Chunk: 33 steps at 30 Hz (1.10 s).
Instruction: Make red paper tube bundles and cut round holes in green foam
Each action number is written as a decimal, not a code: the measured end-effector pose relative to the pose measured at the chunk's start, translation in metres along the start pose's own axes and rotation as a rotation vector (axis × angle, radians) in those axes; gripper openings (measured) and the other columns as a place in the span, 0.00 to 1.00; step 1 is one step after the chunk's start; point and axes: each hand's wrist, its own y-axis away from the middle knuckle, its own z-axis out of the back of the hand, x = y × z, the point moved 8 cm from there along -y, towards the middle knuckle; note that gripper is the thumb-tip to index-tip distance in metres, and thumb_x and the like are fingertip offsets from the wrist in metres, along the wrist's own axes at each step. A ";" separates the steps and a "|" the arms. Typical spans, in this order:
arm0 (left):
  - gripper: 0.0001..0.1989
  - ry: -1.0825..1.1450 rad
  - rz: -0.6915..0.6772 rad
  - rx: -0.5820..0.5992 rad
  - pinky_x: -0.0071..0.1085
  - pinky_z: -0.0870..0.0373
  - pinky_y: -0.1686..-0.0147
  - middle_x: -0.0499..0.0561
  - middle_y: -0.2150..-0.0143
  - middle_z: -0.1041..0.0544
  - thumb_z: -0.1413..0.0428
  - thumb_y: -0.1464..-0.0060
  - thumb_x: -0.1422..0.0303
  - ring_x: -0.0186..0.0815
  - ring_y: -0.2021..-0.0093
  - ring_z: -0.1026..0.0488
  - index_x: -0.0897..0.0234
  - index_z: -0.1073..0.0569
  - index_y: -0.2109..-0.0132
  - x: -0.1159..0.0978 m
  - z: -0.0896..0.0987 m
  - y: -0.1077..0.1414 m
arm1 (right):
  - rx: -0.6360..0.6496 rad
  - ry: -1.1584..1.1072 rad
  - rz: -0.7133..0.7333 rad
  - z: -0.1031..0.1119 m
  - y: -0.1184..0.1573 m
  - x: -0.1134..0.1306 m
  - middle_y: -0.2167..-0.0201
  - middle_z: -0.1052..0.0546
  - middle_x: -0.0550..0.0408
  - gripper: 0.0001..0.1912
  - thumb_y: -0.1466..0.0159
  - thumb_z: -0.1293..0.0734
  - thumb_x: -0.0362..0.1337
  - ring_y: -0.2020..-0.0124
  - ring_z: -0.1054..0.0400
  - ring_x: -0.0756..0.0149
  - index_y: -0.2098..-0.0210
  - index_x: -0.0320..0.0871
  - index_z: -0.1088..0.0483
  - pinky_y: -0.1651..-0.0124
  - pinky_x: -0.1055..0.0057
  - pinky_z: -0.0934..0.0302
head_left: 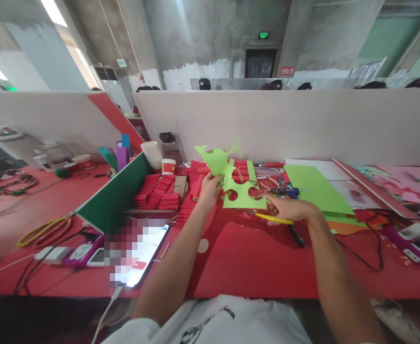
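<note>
My left hand (210, 189) is closed on the left edge of a bright green sheet of paper (244, 200) with several rounded holes cut out. A small circle outline shows on the sheet beside my fingers. The sheet's upper part bends upward and is partly blurred. At its lower right edge, my right hand (285, 209) has its fingertips closed on the paper. A slim yellow tool part (275, 219) crosses the fingers of this hand. Below the wrist a black handle (296, 236) sticks out; whether it belongs to the yellow part, I cannot tell.
Stacked red paper pieces (160, 191) lie left of the sheet, before a paper cup (168, 166). A green board (115, 196) stands at left, near a lit phone (147, 258). Flat green paper (317, 188) and a blue-handled tool (290, 192) lie right.
</note>
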 end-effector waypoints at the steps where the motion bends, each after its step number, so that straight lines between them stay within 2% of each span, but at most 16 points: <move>1: 0.11 0.005 0.000 -0.021 0.21 0.34 0.75 0.46 0.71 0.24 0.37 0.55 0.72 0.26 0.75 0.29 0.63 0.33 0.66 0.000 0.001 0.000 | 0.003 -0.037 -0.026 0.004 0.005 -0.006 0.68 0.24 0.54 0.51 0.52 0.22 0.43 0.71 0.30 0.62 0.33 0.45 0.45 0.72 0.73 0.40; 4: 0.13 0.008 -0.010 -0.074 0.20 0.35 0.77 0.45 0.71 0.26 0.37 0.54 0.70 0.26 0.75 0.29 0.62 0.36 0.67 0.000 0.006 0.002 | 0.110 -0.147 -0.101 0.007 0.020 -0.015 0.72 0.26 0.58 0.53 0.49 0.23 0.40 0.74 0.31 0.66 0.30 0.47 0.51 0.74 0.75 0.41; 6: 0.14 0.004 -0.034 -0.087 0.20 0.37 0.78 0.44 0.72 0.27 0.36 0.53 0.68 0.25 0.76 0.31 0.62 0.37 0.68 -0.001 0.007 0.003 | 0.178 -0.185 -0.092 0.008 0.029 -0.010 0.70 0.26 0.58 0.48 0.47 0.24 0.41 0.71 0.30 0.67 0.32 0.47 0.46 0.71 0.75 0.39; 10: 0.17 -0.044 -0.074 -0.093 0.19 0.43 0.82 0.41 0.74 0.30 0.36 0.53 0.63 0.22 0.80 0.37 0.61 0.37 0.65 0.000 0.007 0.003 | 0.267 -0.323 0.027 0.007 0.035 0.013 0.63 0.25 0.52 0.39 0.45 0.25 0.42 0.64 0.28 0.63 0.37 0.45 0.38 0.61 0.70 0.34; 13: 0.18 -0.046 -0.097 -0.076 0.20 0.44 0.82 0.42 0.72 0.29 0.34 0.55 0.65 0.22 0.80 0.38 0.62 0.34 0.61 0.002 0.004 0.002 | 0.191 -0.486 0.120 0.005 0.025 0.027 0.62 0.26 0.52 0.36 0.46 0.25 0.43 0.66 0.30 0.66 0.40 0.46 0.36 0.64 0.71 0.35; 16: 0.19 -0.040 -0.095 -0.051 0.21 0.37 0.78 0.46 0.68 0.27 0.33 0.56 0.67 0.25 0.76 0.33 0.64 0.32 0.58 0.004 0.000 0.000 | 0.034 -0.601 0.180 0.004 0.009 0.037 0.64 0.30 0.57 0.34 0.47 0.25 0.44 0.71 0.35 0.71 0.44 0.49 0.36 0.67 0.74 0.38; 18: 0.19 -0.040 -0.087 -0.043 0.23 0.33 0.76 0.48 0.66 0.26 0.33 0.56 0.67 0.27 0.73 0.29 0.65 0.31 0.58 0.005 -0.002 0.000 | 0.002 -0.642 0.198 -0.001 0.000 0.041 0.66 0.32 0.58 0.34 0.47 0.26 0.51 0.74 0.39 0.72 0.44 0.50 0.38 0.70 0.74 0.39; 21: 0.19 -0.047 -0.100 -0.028 0.26 0.29 0.73 0.52 0.62 0.24 0.34 0.55 0.66 0.31 0.70 0.26 0.67 0.29 0.57 0.006 -0.005 0.001 | -0.039 -0.618 0.223 -0.004 -0.006 0.042 0.66 0.30 0.53 0.34 0.44 0.33 0.61 0.75 0.41 0.69 0.47 0.47 0.35 0.72 0.69 0.38; 24: 0.18 -0.082 -0.149 -0.015 0.29 0.25 0.67 0.55 0.60 0.22 0.35 0.53 0.65 0.33 0.66 0.25 0.68 0.28 0.57 0.003 -0.010 0.005 | -0.093 -0.524 0.164 -0.004 -0.010 0.033 0.68 0.28 0.51 0.29 0.39 0.38 0.62 0.74 0.38 0.64 0.51 0.46 0.32 0.71 0.65 0.36; 28: 0.15 -0.136 -0.227 -0.040 0.34 0.24 0.62 0.55 0.60 0.22 0.37 0.50 0.63 0.37 0.63 0.23 0.68 0.27 0.59 -0.004 -0.011 0.009 | -0.050 -0.462 0.070 -0.013 -0.015 0.026 0.70 0.28 0.52 0.31 0.39 0.41 0.65 0.74 0.36 0.63 0.50 0.49 0.32 0.72 0.64 0.34; 33: 0.13 -0.226 -0.323 -0.134 0.32 0.26 0.60 0.56 0.59 0.21 0.38 0.48 0.63 0.38 0.61 0.22 0.68 0.27 0.59 -0.017 0.000 0.009 | -0.006 -0.429 0.032 -0.020 -0.015 0.032 0.72 0.28 0.53 0.32 0.39 0.43 0.67 0.75 0.35 0.63 0.52 0.49 0.32 0.72 0.64 0.33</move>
